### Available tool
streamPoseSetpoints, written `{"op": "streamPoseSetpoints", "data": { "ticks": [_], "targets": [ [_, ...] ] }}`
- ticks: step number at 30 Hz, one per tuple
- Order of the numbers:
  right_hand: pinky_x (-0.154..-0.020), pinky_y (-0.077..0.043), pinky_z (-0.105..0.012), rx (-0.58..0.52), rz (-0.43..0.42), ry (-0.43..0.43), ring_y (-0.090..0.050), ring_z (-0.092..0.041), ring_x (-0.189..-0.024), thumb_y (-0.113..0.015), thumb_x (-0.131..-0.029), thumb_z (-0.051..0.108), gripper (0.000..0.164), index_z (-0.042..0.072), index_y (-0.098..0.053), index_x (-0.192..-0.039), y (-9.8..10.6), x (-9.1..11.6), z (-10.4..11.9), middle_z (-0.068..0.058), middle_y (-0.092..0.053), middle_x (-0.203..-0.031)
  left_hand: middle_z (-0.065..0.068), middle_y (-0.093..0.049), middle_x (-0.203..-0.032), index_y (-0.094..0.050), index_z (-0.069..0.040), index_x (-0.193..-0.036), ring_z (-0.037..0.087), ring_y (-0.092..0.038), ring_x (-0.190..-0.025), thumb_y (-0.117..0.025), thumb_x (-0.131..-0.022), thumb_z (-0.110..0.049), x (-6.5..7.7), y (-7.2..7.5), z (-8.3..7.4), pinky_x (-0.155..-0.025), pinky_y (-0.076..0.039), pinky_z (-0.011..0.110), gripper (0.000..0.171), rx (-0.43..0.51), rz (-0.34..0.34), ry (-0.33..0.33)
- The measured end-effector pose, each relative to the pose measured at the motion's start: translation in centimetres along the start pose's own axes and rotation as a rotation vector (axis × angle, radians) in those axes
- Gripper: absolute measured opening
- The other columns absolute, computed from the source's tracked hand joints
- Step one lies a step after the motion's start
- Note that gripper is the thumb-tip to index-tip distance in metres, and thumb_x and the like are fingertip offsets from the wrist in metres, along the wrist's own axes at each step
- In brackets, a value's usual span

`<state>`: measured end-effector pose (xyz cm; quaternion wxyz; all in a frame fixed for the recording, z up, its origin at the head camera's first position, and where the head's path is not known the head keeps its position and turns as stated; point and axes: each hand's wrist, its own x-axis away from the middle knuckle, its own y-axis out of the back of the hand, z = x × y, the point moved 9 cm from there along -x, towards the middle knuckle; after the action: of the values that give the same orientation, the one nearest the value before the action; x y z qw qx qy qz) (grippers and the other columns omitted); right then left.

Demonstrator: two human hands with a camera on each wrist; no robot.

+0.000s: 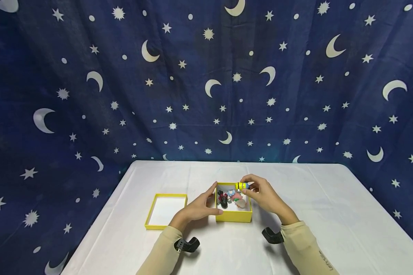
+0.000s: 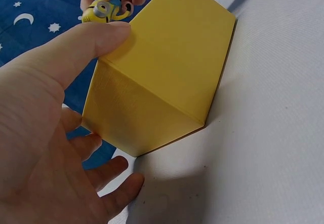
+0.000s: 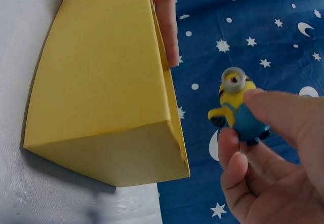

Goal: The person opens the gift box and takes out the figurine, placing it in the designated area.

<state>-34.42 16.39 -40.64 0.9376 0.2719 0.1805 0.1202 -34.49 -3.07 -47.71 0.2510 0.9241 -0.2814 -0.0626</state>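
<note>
My right hand (image 1: pixel 265 196) pinches a yellow and blue Minion figurine (image 3: pixel 240 105) between thumb and fingers, over the right rear part of a yellow box (image 1: pixel 233 217). The figurine has one grey-rimmed goggle eye and lies sideways in the head view. My left hand (image 1: pixel 199 207) holds the box at its left side, thumb at the front rim and fingers toward the back corner. Inside the box lie a black and red item (image 1: pixel 223 199), a small blue figure (image 1: pixel 231 193) and a pink toy (image 1: pixel 236 196).
Left of the box, a yellow-edged lid (image 1: pixel 166 211) lies with its white inside up, partly behind the left hand. Both stand on a white-covered table (image 1: pixel 124 244). A dark blue curtain (image 1: pixel 192 95) with moons and stars hangs behind. Black wrist mounts (image 1: pixel 189 245) project from both sleeves.
</note>
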Motion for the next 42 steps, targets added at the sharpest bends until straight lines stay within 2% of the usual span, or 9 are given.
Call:
{"op": "streamPoseSetpoints", "data": {
  "ticks": [4, 8, 12, 19, 25, 27, 31, 34, 42],
  "targets": [
    [-0.079, -0.052, -0.026, 0.002, 0.013, 0.016, -0.065, -0.021, -0.093, -0.063, -0.096, 0.002, 0.035, 0.007, -0.063, -0.13, -0.1, 0.2, 0.3, -0.019, -0.064, -0.126, 0.007, -0.019, -0.17, -0.008, -0.019, -0.164, 0.03, -0.026, -0.155, -0.077, -0.087, -0.033, 0.0, 0.0, 0.0, -0.127, -0.022, 0.052, 0.104, 0.007, -0.003, -0.004],
    [-0.077, -0.049, -0.023, 0.047, 0.028, 0.021, -0.059, -0.019, -0.095, -0.059, -0.099, 0.003, 0.039, 0.009, -0.062, -0.138, 0.0, 0.4, 0.6, -0.018, -0.063, -0.128, 0.007, -0.019, -0.17, -0.008, -0.02, -0.164, 0.03, -0.026, -0.155, -0.077, -0.087, -0.032, 0.1, 0.0, -0.1, -0.127, -0.021, 0.052, 0.104, 0.008, -0.008, -0.004],
    [-0.069, -0.044, -0.021, 0.031, 0.041, 0.023, -0.051, -0.015, -0.084, -0.058, -0.1, 0.004, 0.038, 0.008, -0.062, -0.137, 0.1, 0.4, 0.6, -0.02, -0.061, -0.126, 0.007, -0.018, -0.17, -0.008, -0.024, -0.164, 0.03, -0.026, -0.155, -0.077, -0.087, -0.034, 0.1, 0.0, 0.0, -0.127, -0.022, 0.051, 0.104, -0.001, -0.007, 0.002],
    [-0.082, -0.051, -0.02, -0.075, 0.038, 0.013, -0.062, -0.014, -0.101, -0.063, -0.096, 0.001, 0.038, 0.006, -0.06, -0.133, 0.5, 0.4, 0.1, -0.02, -0.061, -0.127, 0.008, -0.019, -0.17, -0.008, -0.023, -0.164, 0.031, -0.027, -0.155, -0.077, -0.087, -0.033, 0.1, 0.1, -0.1, -0.127, -0.021, 0.051, 0.104, -0.006, -0.008, -0.007],
    [-0.064, -0.049, -0.021, -0.138, 0.04, -0.04, -0.053, -0.008, -0.064, -0.069, -0.092, 0.002, 0.04, 0.007, -0.056, -0.129, 0.7, 0.3, -0.5, -0.025, -0.057, -0.125, 0.009, -0.02, -0.17, -0.008, -0.023, -0.164, 0.032, -0.027, -0.155, -0.077, -0.086, -0.034, 0.1, 0.1, -0.1, -0.127, -0.022, 0.053, 0.105, -0.007, -0.01, -0.01],
    [-0.063, -0.048, -0.021, -0.144, 0.041, -0.046, -0.052, -0.008, -0.06, -0.07, -0.092, 0.002, 0.04, 0.007, -0.055, -0.129, 0.8, 0.3, -0.6, -0.025, -0.057, -0.125, 0.009, -0.02, -0.17, -0.008, -0.024, -0.164, 0.032, -0.027, -0.155, -0.077, -0.087, -0.033, 0.1, 0.1, -0.1, -0.127, -0.022, 0.053, 0.104, -0.003, -0.011, -0.011],
    [-0.067, -0.051, -0.022, -0.13, 0.028, -0.039, -0.06, -0.016, -0.07, -0.072, -0.091, 0.005, 0.04, 0.006, -0.056, -0.128, 1.3, 0.3, -0.5, -0.024, -0.06, -0.123, 0.009, -0.02, -0.17, -0.009, -0.022, -0.164, 0.033, -0.028, -0.154, -0.077, -0.087, -0.031, 0.2, 0.2, -0.3, -0.126, -0.023, 0.054, 0.104, -0.002, -0.018, -0.017],
    [-0.069, -0.051, -0.023, -0.107, 0.011, -0.044, -0.06, -0.02, -0.079, -0.073, -0.091, 0.007, 0.04, 0.003, -0.057, -0.127, 1.8, 0.4, -0.6, -0.022, -0.064, -0.12, 0.01, -0.02, -0.17, -0.008, -0.021, -0.164, 0.034, -0.029, -0.154, -0.078, -0.086, -0.03, 0.2, 0.2, -0.4, -0.126, -0.023, 0.055, 0.105, -0.002, -0.022, -0.02],
    [-0.072, -0.052, -0.023, -0.084, -0.016, -0.036, -0.061, -0.016, -0.083, -0.07, -0.093, 0.007, 0.038, 0.0, -0.056, -0.128, 3.0, 0.6, -1.2, -0.024, -0.067, -0.119, 0.008, -0.02, -0.17, -0.009, -0.021, -0.164, 0.032, -0.031, -0.153, -0.078, -0.085, -0.032, 0.2, 0.1, -0.2, -0.126, -0.023, 0.055, 0.106, -0.003, -0.02, -0.015]
  ]
}}
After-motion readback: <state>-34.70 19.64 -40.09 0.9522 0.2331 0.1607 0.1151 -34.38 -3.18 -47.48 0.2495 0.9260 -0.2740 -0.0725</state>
